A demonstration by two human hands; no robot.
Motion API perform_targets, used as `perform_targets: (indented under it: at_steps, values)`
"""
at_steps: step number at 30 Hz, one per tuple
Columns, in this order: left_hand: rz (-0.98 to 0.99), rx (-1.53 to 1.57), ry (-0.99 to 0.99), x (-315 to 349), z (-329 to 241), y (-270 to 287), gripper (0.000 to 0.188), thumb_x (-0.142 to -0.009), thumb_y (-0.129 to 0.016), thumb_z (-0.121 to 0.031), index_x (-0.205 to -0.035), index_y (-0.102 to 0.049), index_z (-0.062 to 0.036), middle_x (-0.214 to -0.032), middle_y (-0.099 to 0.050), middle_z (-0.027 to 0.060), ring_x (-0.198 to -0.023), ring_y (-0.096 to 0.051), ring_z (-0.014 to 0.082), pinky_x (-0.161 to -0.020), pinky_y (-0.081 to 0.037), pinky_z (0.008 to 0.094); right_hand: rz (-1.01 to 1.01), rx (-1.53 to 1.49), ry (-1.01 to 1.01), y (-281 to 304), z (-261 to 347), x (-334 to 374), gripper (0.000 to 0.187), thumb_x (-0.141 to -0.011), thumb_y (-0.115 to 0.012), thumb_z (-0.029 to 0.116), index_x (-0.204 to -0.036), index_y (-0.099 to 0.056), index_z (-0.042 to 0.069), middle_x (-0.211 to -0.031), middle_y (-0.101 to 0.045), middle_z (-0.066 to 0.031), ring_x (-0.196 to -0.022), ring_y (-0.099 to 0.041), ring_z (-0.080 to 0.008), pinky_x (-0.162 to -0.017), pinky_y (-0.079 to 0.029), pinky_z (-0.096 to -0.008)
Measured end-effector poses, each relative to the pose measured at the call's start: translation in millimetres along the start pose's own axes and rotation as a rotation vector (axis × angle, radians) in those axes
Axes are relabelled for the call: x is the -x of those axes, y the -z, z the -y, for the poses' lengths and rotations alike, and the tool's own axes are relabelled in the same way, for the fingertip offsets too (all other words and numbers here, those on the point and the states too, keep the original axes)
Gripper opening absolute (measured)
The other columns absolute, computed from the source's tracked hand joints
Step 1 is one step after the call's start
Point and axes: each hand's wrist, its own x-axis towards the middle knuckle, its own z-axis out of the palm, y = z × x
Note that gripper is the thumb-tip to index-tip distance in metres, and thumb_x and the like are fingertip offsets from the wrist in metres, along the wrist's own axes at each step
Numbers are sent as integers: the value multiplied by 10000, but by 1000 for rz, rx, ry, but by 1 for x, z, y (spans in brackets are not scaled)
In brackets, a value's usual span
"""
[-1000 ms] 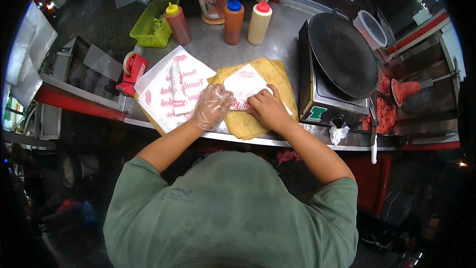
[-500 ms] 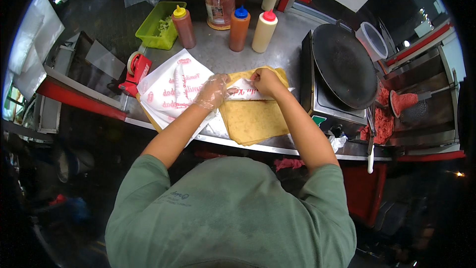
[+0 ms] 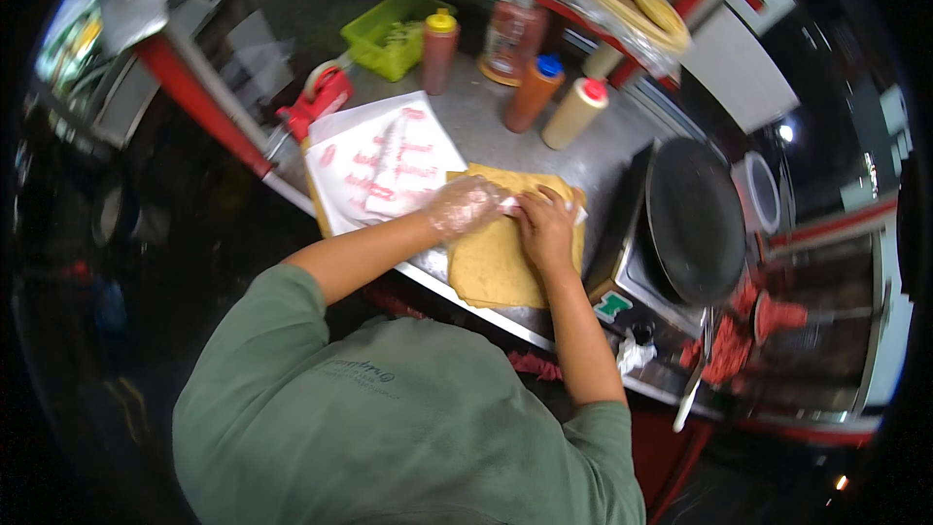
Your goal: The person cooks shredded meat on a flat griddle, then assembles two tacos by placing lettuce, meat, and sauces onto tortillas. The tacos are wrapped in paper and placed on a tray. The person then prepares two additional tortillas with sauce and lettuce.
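White paper roll [image 3: 509,204] sat over the far part of the stack of tan sheets [image 3: 498,272], running left to right, tipped slightly down to the right. Mostly hidden by your hands; couldn't tell if it rested on the stack or was lifted off it. Its white tip showed past your right fingers.

Your left hand [image 3: 464,205], in a clear plastic glove, was at the roll's left end: palm down, fingers pointing right. Blur hid the fingertips, so can't tell if they were pinched on it. Left forearm came in from lower left at a shallow slant, elbow out.

Your right hand [image 3: 546,224], bare, was clamped on the roll: back of hand up, fingers bent over the paper, thumb on the left side. Right forearm ran steeply up from the lower right. Hands were near each other with a short bit of roll between.

Just left of your gloved hand: printed white papers [image 3: 340,151] with a second wrapped roll [image 3: 391,160] on top. Beyond that, a red tape dispenser [image 3: 319,105]. At the back of the metal surface [image 3: 468,128], three squeeze bottles, including the red-capped one [image 3: 575,117]. To your right, a black round pan [image 3: 695,224] on a stove [image 3: 622,277].
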Motion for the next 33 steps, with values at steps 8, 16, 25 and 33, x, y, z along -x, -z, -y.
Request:
perform_targets:
  at_steps: [8, 16, 25, 33]
  values:
    - [-259, 59, 79, 59, -16, -56, 186, -897, -638, -135, -1056, -722, -88, -999, -726, 134, -966, -701, 329, -865, -561, 421, -30, -800, -384, -43, 104, -75, 333, -1007, -697, 170, -1317, -705, 47, -1185, -713, -96, -1012, -657, -189, -969, -511, -338]
    - [-108, 784, 158, 88, -9, -92, 373, -989, -591, -211, -1334, -589, -69, -1319, -601, 154, -1257, -567, 290, -1062, -467, 419, 409, -1597, -1068, -213, 309, -217, 268, -995, -742, 267, -1159, -724, 56, -939, -686, -34, -753, -607, -124, -637, -513, -289]
    - [-114, 781, 208, 127, -4, -104, 332, -1007, -568, -191, -1310, -623, -66, -1242, -651, 159, -1176, -608, 314, -998, -491, 447, 402, -792, -523, -262, 297, -174, 83, -885, -740, 44, -896, -789, -22, -757, -712, -124, -641, -623, -172, -662, -522, -319]
    - [75, 357, 124, 71, -15, -30, 306, -1022, -548, -172, -1288, -654, -64, -1174, -695, 163, -1104, -644, 336, -941, -513, 473, -140, -654, -674, -41, 131, -60, 153, -1048, -627, 170, -1036, -689, 31, -816, -623, -21, -768, -565, -128, -723, -487, -314]
